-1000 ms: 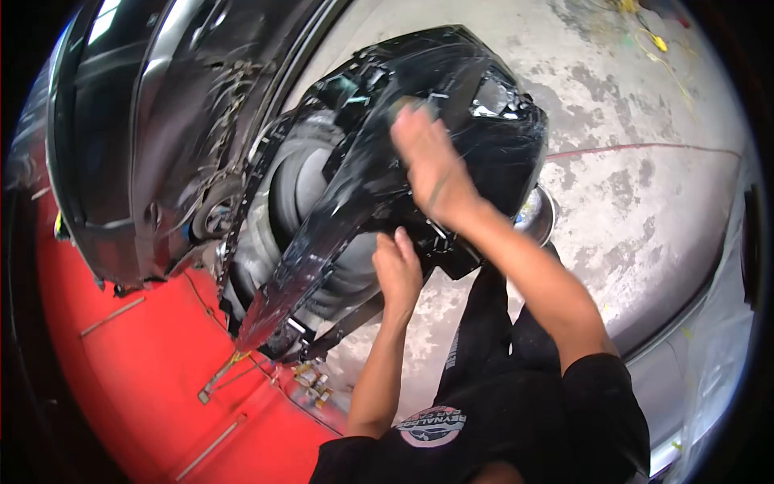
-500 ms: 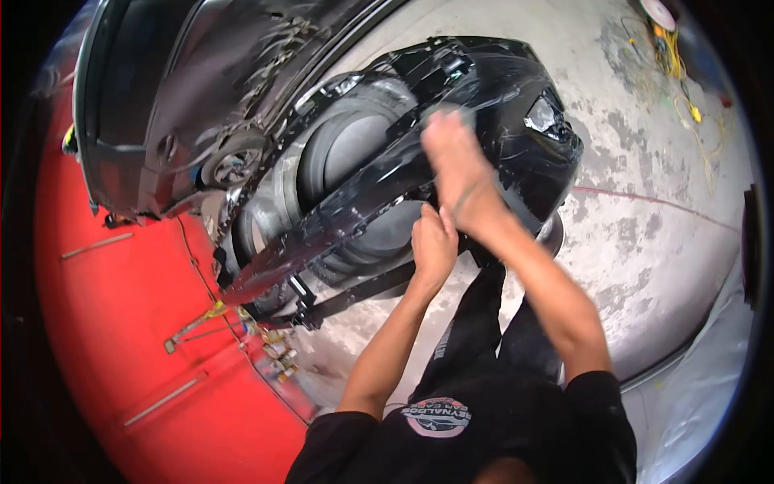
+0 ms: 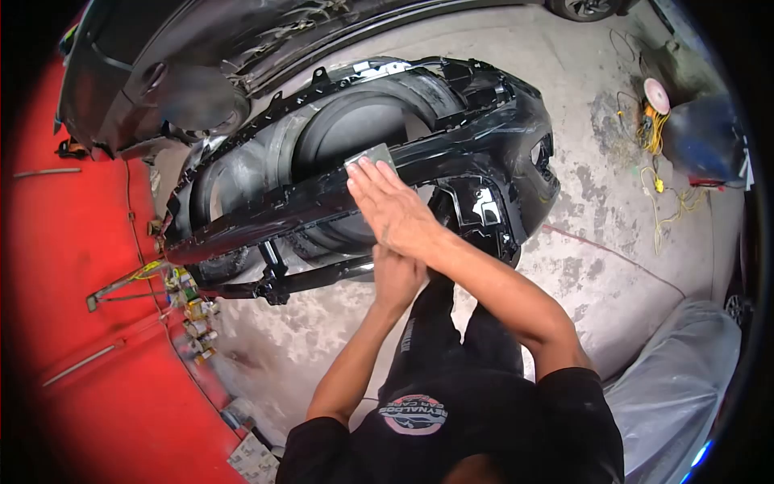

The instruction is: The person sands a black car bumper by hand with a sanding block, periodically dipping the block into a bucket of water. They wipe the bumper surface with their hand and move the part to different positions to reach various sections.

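Note:
A glossy black car bumper (image 3: 314, 196) lies across stacked tires (image 3: 348, 133). My right hand (image 3: 393, 208) is laid over a flat grey sanding pad (image 3: 379, 155), fingers together, pressing it onto the bumper's upper surface. Only the far end of the pad shows past my fingertips; the rest is covered. Just below my right wrist is my left hand (image 3: 397, 274), close to the bumper's near edge. Its fingers are hidden behind my right hand and forearm, so what they touch cannot be seen.
A dark car body with damaged panels (image 3: 185, 64) stands beyond the bumper. Red cabinets (image 3: 89, 258) line the left, with small bottles (image 3: 196, 310) along their base. A reel with yellow cord (image 3: 655, 101) is at right, and plastic sheeting (image 3: 673, 387) covers something lower right.
My right hand has swept left along the bumper and now shows clearly with the pad under it. My left hand has shifted lower left, behind the right wrist. The camera view has turned.

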A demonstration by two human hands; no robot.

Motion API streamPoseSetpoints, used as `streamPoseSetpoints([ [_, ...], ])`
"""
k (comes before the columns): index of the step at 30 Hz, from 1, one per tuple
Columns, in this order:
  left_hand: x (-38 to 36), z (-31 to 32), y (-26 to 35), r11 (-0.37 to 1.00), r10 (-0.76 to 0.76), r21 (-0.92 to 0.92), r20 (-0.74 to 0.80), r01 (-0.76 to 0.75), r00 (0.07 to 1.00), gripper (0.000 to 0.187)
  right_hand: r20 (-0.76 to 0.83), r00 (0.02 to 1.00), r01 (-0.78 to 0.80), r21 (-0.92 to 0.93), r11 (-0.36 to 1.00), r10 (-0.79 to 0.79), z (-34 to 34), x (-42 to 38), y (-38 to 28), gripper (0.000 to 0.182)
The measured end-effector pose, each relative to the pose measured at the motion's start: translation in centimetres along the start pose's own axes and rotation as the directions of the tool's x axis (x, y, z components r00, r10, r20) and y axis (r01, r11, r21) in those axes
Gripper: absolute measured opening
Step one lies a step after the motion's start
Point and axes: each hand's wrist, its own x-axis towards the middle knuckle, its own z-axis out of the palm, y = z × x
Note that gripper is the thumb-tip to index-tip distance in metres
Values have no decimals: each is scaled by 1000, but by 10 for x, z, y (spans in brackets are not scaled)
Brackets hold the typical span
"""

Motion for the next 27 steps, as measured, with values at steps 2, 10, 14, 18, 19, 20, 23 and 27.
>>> streamPoseSetpoints([
  [2,-4,-21,-10,980,-200,12,-11,200,980,18,-12,1000,-26,15,1000,26,-6,2,13,56],
  [10,-14,-15,-36,963,-242,74,-170,258,955,24,113,990,-70,-165,984,90,-7,3,-1,65],
  [14,-17,-16,-31,956,-258,99,-168,277,951,25,205,972,152,-158,976,-118,-16,5,7,67],
  [18,-15,-14,-34,944,-281,116,-214,310,936,24,275,942,259,-240,936,-190,-55,-62,106,72],
  [19,-15,-13,-32,946,-270,119,-219,300,938,23,240,950,255,-231,939,-199,-50,-71,114,74],
  [20,-12,-14,-29,945,-272,120,-229,305,935,23,184,962,232,-150,961,-204,-39,-61,103,72],
  [23,-11,-12,-27,937,-283,135,-247,322,927,23,147,884,450,-15,893,-443,0,-11,50,68],
  [27,-9,-17,-19,906,-344,169,-245,389,907,23,204,795,594,-68,802,-571,1,-4,58,64],
])
